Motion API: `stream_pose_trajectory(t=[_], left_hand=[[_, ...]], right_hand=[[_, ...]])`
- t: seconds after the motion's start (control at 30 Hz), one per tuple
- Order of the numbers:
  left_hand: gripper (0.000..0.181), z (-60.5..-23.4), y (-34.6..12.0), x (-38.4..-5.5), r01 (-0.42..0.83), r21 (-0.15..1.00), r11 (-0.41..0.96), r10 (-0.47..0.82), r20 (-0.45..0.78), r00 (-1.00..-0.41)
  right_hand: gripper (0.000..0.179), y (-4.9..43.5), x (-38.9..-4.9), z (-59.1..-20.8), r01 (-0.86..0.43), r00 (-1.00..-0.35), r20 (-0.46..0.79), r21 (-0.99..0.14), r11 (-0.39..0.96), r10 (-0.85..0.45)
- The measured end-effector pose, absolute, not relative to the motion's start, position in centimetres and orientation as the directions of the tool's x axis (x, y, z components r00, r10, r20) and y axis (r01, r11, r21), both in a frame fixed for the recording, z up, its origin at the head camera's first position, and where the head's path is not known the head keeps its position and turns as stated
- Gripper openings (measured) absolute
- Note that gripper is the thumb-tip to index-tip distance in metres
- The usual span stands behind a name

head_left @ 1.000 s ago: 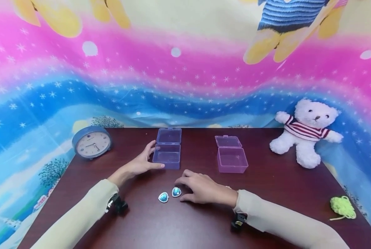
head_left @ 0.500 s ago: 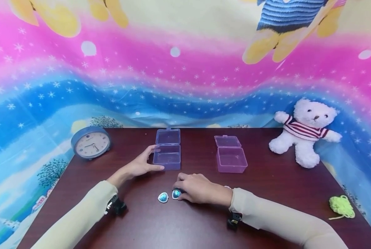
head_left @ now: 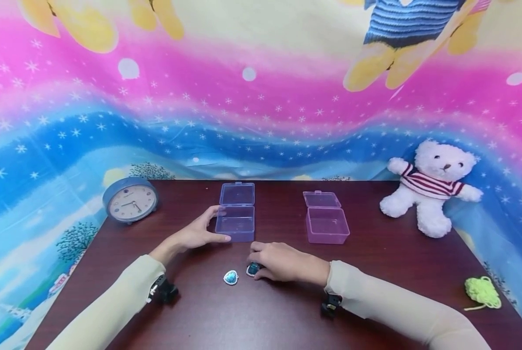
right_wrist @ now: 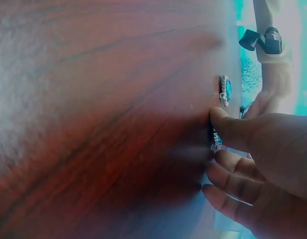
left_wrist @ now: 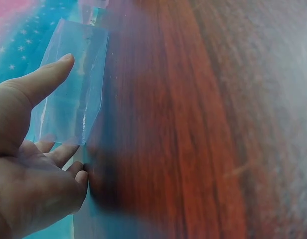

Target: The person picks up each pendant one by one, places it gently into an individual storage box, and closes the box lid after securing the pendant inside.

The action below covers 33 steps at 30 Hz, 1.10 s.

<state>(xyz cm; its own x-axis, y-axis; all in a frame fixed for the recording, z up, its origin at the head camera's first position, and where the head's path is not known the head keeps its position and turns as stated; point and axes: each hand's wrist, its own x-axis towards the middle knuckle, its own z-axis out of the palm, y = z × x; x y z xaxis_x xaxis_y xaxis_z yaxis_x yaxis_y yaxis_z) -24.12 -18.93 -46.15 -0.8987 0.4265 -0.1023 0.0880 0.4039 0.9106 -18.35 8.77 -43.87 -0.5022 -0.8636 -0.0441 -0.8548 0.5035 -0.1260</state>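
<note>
My left hand holds a clear blue-violet plastic box by its left side, thumb on the front and fingers behind. The box's hinged lid is up. In the left wrist view the thumb lies along the box wall. My right hand pinches a teal heart-shaped gem with a sparkly edge between thumb and fingers, low over the table. Partly hidden, the gem shows between the fingertips in the right wrist view. A matching heart gem lies just left of it on the table.
To the right stands a clear pink box, lid up. A blue alarm clock sits at the back left, a white teddy bear at the back right. Green yarn lies near the right edge of the dark table.
My right thumb and fingers have closed on the right-hand heart gem, which has tilted and shifted slightly right. The blue-violet box has slid a little nearer in my left hand.
</note>
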Motion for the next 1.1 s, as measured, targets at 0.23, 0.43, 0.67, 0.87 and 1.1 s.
stream_pose_trajectory(t=[0.23, 0.43, 0.67, 0.87, 1.1], left_hand=[[0.088, -46.2, -18.9, -24.2, 0.089, 0.904, 0.418, 0.419, -0.105, -0.902], [0.091, -46.1, -18.9, -24.1, 0.082, 0.900, 0.429, 0.414, -0.115, -0.903], [0.092, -46.1, -18.8, -24.1, 0.084, 0.891, 0.447, 0.407, -0.118, -0.906], [0.091, -45.8, -18.7, -24.0, 0.102, 0.889, 0.447, 0.413, -0.104, -0.905], [0.092, -45.7, -18.7, -23.9, 0.102, 0.879, 0.466, 0.406, -0.110, -0.907]], right_hand=[[0.028, 8.6, -18.4, -43.7, -0.864, -0.503, -0.034, -0.003, 0.503, -0.864], [0.034, 8.8, -18.6, -43.9, -0.866, -0.482, -0.004, 0.151, 0.476, -0.876], [0.032, 9.4, -20.0, -42.7, -0.872, -0.471, 0.070, 0.118, 0.476, -0.880], [0.029, 9.9, -21.7, -41.3, -0.874, -0.469, 0.152, 0.061, 0.481, -0.870], [0.028, 9.7, -23.2, -40.2, -0.869, -0.476, 0.233, 0.027, 0.495, -0.848]])
